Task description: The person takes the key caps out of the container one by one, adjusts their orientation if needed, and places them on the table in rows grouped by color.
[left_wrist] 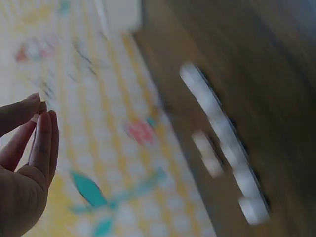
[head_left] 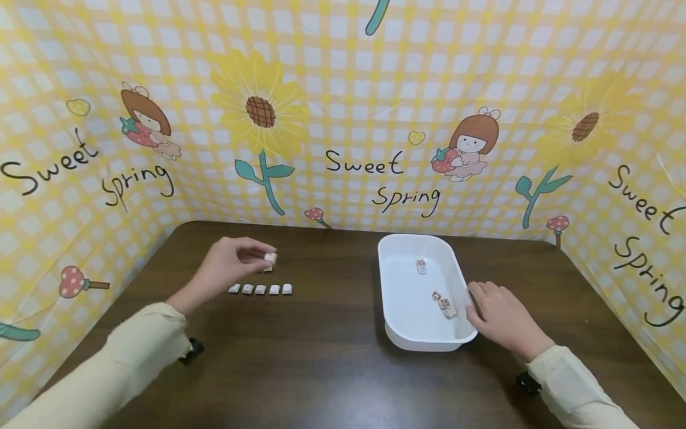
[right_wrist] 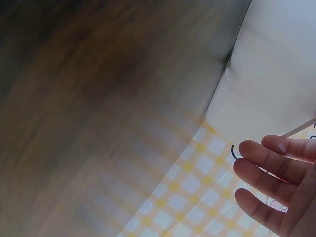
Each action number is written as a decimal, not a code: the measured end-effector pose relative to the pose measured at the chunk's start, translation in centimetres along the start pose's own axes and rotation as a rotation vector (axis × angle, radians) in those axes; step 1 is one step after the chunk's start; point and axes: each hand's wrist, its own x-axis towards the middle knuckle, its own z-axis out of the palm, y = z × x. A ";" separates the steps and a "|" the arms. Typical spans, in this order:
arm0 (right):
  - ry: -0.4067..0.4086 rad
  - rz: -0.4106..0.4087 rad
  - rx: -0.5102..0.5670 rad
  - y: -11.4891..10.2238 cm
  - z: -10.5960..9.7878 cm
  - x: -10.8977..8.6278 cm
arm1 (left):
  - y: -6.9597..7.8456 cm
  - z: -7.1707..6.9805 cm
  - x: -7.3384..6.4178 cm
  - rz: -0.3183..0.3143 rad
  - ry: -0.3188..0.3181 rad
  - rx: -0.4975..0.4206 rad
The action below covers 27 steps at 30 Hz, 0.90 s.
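Observation:
In the head view my left hand (head_left: 231,262) pinches a small white keycap (head_left: 270,258) between thumb and fingertips, above the table. The left wrist view shows the held keycap (left_wrist: 42,106) with a brownish side, mostly covered by the fingers. Nearer me lies a straight row of several white keycaps (head_left: 261,289). Two more keycaps (left_wrist: 208,155) lie beside that row in the left wrist view, blurred. My right hand (head_left: 501,313) is at the right rim of a white basin (head_left: 391,333), its fingers (right_wrist: 269,160) loosely bent along the outer side.
Several keycaps (head_left: 445,305) with brown prints lie inside the basin near its right wall, and a small group (head_left: 421,266) farther back. The dark wooden table (head_left: 321,381) meets a yellow checked cloth (head_left: 354,119) hanging behind and at both sides.

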 end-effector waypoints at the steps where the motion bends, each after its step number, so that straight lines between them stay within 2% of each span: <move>1: -0.001 0.000 0.001 0.0 0.0 0.0 | -1.1 -0.6 0.3 -0.021 -0.003 0.046; 4: 0.002 -0.003 -0.001 0.1 0.1 0.0 | -4.3 -2.0 1.3 -0.067 -0.023 0.148; 7: 0.006 -0.004 -0.003 0.1 0.1 0.0 | -7.3 -2.6 2.1 -0.077 -0.044 0.217; 10: 0.007 -0.002 -0.002 0.1 0.1 0.0 | -9.6 -2.8 2.9 -0.094 -0.076 0.240; 13: 0.005 0.000 0.003 0.0 0.0 0.0 | -11.3 -2.8 3.5 -0.107 -0.117 0.244; 16: 0.001 0.005 0.005 0.0 0.0 0.0 | -12.4 -2.6 4.1 -0.102 -0.156 0.262; 20: -0.009 0.019 0.015 -0.1 -0.1 -0.1 | -13.2 -2.3 4.6 -0.097 -0.183 0.284; 27: -0.011 0.028 0.020 -0.1 -0.1 0.0 | -13.4 -1.8 5.0 -0.093 -0.204 0.270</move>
